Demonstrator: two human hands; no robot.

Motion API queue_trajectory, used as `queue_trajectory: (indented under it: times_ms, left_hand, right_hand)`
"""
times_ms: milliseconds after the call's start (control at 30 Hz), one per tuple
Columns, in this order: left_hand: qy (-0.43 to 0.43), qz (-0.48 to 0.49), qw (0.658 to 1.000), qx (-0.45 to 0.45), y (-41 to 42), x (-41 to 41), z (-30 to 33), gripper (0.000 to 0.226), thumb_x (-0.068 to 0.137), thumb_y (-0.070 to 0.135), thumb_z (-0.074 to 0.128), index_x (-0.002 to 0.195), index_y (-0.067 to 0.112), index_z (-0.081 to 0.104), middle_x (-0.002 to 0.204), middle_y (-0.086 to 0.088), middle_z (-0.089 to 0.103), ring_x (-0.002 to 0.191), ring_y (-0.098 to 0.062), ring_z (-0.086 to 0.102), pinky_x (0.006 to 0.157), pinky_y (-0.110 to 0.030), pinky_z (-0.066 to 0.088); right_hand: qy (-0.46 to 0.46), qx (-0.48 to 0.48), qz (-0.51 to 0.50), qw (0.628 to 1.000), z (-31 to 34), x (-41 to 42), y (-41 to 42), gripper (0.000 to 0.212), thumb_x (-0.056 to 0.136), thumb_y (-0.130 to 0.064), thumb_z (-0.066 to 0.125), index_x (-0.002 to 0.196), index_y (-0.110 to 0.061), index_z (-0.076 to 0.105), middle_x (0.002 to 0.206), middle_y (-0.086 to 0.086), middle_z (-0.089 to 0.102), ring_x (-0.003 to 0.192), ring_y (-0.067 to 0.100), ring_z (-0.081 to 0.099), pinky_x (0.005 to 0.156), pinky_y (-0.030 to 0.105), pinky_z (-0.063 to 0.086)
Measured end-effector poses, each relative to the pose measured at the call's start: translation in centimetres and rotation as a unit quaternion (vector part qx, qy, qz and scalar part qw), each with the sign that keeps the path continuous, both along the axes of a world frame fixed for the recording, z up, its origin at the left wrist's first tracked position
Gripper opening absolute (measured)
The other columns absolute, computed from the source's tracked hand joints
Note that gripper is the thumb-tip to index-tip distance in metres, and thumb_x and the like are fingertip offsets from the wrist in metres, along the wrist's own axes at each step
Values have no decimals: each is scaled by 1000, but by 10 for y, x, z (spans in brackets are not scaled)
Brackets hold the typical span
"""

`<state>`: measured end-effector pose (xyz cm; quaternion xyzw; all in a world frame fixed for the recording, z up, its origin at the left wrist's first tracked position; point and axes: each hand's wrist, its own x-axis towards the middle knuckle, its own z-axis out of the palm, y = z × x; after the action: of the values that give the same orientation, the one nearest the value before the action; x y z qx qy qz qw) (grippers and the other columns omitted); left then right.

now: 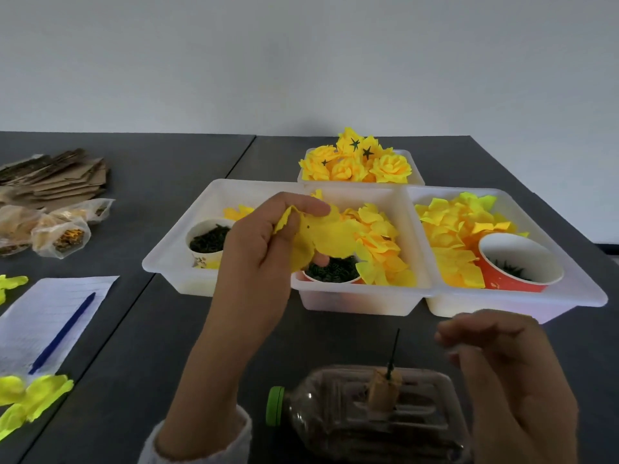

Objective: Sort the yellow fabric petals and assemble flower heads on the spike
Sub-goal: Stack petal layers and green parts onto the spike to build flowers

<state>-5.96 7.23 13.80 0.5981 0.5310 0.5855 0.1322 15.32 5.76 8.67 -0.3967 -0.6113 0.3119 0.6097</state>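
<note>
Pinching a yellow petal between thumb and fingers, the left hand is raised above the trays; the petal hangs limp just right of the grip. It looks light, soft and easy to crease, so better held near its small centre hole. The right hand, blurred, hovers loosely curled and empty just right of the spike.

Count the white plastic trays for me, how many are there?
4. One white tray at the left, one in the middle, one at the right, and one behind them full of finished flowers. None seems hidden.
</note>
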Motion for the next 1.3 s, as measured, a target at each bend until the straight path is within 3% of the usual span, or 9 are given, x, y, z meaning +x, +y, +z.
queue_trajectory:
  times_ms: [133,333,567,667,900,1000,1100,1200,1300]
  left_hand:
    - [-19,-96,995,14,-20,35,8,31,102,13,38,103,23,68,92,11,71,79,-3,67,63,-9,48]
    - [-134,-180,972,-72,-30,57,1,30,95,13,41,102,24,68,82,6,71,75,-6,65,62,-14,49]
    - [-182,-223,929,-231,-31,54,-11,34,83,22,47,108,37,65,83,-13,65,74,-20,60,63,-28,51]
    - [-164,-213,931,-246,-35,53,-11,32,85,20,49,107,39,64,69,11,63,63,-2,59,53,-16,47]
    - [-153,-133,941,-269,-14,48,-17,23,99,10,44,91,24,60,81,-2,69,92,-28,66,72,-32,50]
    - [-180,-139,942,-246,-26,51,-13,36,94,55,38,98,31,64,97,0,72,90,-22,67,76,-48,51]
    - [-82,-149,963,-207,-48,54,-11,27,84,54,51,97,36,67,93,5,72,81,-23,67,78,-53,55]
    - [-93,-175,965,-172,-49,53,-14,27,79,54,61,87,29,67,83,-2,71,77,-24,67,74,-43,58]
    - [-146,-196,956,-160,-44,50,-16,19,80,46,67,77,27,68,69,8,66,62,1,58,62,-13,48]
  right_hand:
    - [-41,25,57,997,25,-7,0,29,80,-10,49,104,-24,55,95,-9,65,77,13,64,60,17,49]
    - [-265,202,49,942,39,-3,12,68,77,-7,66,131,-42,42,133,-4,38,111,15,48,85,21,43]
    - [-364,238,99,895,48,12,28,29,75,-17,75,101,-26,67,115,-5,55,104,19,47,79,22,39]
    - [-378,255,132,880,51,10,29,10,79,-17,73,88,-17,71,104,-2,61,95,14,48,75,24,40]
    - [-249,-30,257,933,50,14,26,35,82,-54,60,81,-20,67,80,0,69,74,18,63,67,30,53]
    - [-207,-137,285,926,46,16,31,41,78,-57,66,74,-16,66,70,3,66,66,17,62,63,25,53]
    - [-178,-155,301,924,45,12,33,42,74,-57,63,66,-16,59,57,-3,53,55,7,48,53,17,42]
    - [-125,-182,334,916,45,12,33,47,73,-61,66,70,-14,60,59,9,53,55,12,48,54,17,42]
    - [-26,-233,391,890,46,13,35,51,74,-55,71,81,-5,62,78,26,53,72,33,47,70,44,42]
